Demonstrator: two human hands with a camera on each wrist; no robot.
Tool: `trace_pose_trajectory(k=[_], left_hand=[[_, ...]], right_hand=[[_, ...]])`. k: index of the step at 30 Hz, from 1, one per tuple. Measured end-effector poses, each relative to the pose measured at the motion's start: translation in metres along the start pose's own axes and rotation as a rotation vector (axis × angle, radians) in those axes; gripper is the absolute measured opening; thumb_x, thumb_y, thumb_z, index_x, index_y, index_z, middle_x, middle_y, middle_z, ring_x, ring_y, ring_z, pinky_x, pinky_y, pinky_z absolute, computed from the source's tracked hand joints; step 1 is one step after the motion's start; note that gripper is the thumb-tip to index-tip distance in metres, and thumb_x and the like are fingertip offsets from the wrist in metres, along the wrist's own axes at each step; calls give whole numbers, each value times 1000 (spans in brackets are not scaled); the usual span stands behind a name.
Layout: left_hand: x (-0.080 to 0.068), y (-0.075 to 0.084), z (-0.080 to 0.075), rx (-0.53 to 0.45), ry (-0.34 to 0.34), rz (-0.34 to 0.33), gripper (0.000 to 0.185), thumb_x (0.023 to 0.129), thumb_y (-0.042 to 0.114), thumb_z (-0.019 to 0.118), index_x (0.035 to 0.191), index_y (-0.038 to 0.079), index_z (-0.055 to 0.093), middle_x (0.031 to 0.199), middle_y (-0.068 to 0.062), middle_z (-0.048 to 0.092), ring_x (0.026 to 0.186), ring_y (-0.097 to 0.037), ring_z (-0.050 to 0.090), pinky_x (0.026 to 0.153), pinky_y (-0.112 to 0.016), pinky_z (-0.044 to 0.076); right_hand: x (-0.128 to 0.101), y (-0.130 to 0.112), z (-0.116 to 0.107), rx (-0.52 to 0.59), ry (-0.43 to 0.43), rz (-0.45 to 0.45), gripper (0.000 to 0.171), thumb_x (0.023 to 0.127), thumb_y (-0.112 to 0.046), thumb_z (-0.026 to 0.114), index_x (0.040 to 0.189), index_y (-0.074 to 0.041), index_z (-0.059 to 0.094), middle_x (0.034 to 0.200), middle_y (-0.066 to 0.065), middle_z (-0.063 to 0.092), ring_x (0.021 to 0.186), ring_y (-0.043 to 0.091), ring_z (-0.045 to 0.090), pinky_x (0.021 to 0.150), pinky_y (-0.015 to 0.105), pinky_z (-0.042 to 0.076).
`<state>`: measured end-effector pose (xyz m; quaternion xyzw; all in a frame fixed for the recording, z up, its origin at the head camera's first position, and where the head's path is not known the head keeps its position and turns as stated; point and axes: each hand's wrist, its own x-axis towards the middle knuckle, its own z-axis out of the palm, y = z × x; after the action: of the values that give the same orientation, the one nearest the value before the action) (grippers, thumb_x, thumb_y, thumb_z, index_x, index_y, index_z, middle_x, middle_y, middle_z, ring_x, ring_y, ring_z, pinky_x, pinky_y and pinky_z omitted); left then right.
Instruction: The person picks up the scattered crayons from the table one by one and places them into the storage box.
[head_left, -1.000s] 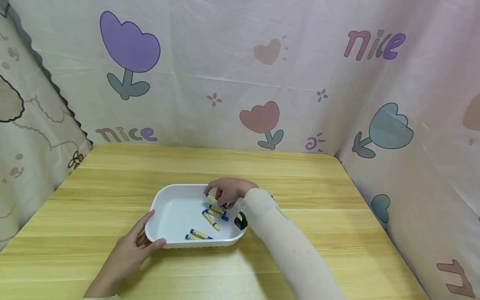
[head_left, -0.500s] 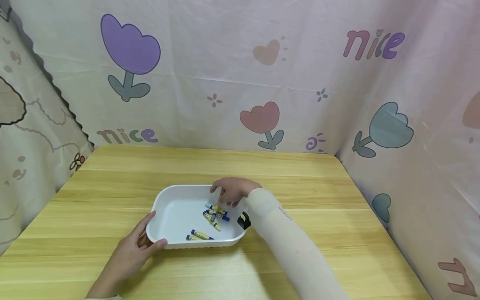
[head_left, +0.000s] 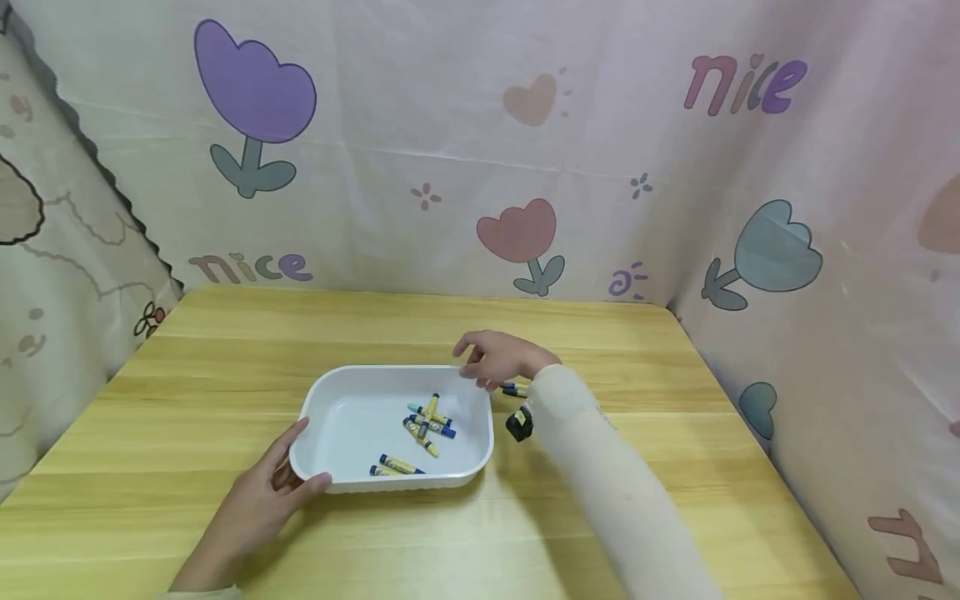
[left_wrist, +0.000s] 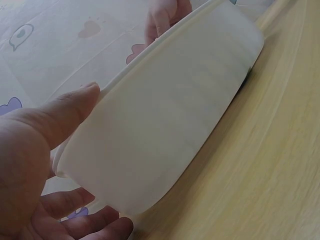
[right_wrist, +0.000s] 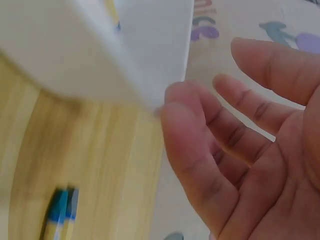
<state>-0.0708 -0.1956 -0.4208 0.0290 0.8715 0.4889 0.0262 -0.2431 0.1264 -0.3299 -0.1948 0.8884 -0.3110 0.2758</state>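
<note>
A white plastic tray [head_left: 345, 429] with rounded corners stands on the table. Its left end is in my left hand [head_left: 258, 504], thumb over the front rim and fingers around the side, as the left wrist view shows on the tray wall [left_wrist: 165, 115]. Several yellow-wrapped crayons lie inside: a crossed cluster [head_left: 429, 427] right of the middle and a pair of crayons [head_left: 396, 467] by the front wall. Over the tray's back right corner hovers my right hand [head_left: 498, 357], fingers loosely bent and holding nothing. In the right wrist view its fingertips [right_wrist: 182, 120] overlap the rim.
Just right of the tray, partly behind my right hand and wrist, crayons [head_left: 514, 389] lie on the wooden table [head_left: 615, 467]. A small black device [head_left: 519, 423] sits at my right wrist. A printed curtain [head_left: 390, 100] hangs behind the table and along both sides.
My right hand pinched a crayon above the tray, let it drop onto the cluster, then moved right to the tray's back corner. My left hand and the tray stayed in place.
</note>
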Motion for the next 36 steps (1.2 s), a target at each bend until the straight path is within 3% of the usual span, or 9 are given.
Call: trace_pose_trajectory(k=[10, 17, 22, 30, 36], left_hand=[[0, 1, -2, 17, 0, -6, 89, 89, 34, 72, 156, 12, 18, 147, -34, 29, 127, -42, 43, 91, -39, 52], [1, 2, -2, 3, 5, 5, 89, 88, 33, 73, 156, 12, 19, 147, -33, 30, 127, -40, 44, 90, -35, 53], [1, 1, -1, 3, 3, -9, 90, 88, 34, 73, 156, 12, 19, 147, -33, 30, 127, -41, 43, 92, -38, 52], [1, 1, -1, 3, 4, -19, 90, 88, 35, 73, 156, 13, 18, 147, -32, 30, 127, -41, 44, 93, -40, 50], [0, 2, -1, 4, 1, -15, 90, 88, 35, 73, 156, 12, 19, 147, -32, 31, 128, -41, 44, 94, -41, 50]], right_hand=[[-17, 48, -20, 83, 59, 40, 40, 96, -14, 61, 132, -1, 50, 100, 15, 58, 81, 26, 61, 70, 37, 60], [-21, 76, -23, 94, 80, 105, 39, 96, -14, 61, 131, -1, 50, 98, 14, 59, 79, 28, 62, 70, 38, 59], [-21, 87, -22, 86, 103, 115, 35, 96, -9, 59, 128, 2, 51, 96, 15, 58, 75, 25, 60, 70, 37, 58], [-17, 97, -18, 39, 166, 108, 29, 93, -5, 60, 121, 2, 56, 92, 10, 59, 67, 16, 52, 55, 24, 46], [-14, 104, -11, -31, 205, 99, 20, 90, -2, 62, 109, -1, 60, 91, 9, 58, 73, 16, 52, 60, 25, 46]])
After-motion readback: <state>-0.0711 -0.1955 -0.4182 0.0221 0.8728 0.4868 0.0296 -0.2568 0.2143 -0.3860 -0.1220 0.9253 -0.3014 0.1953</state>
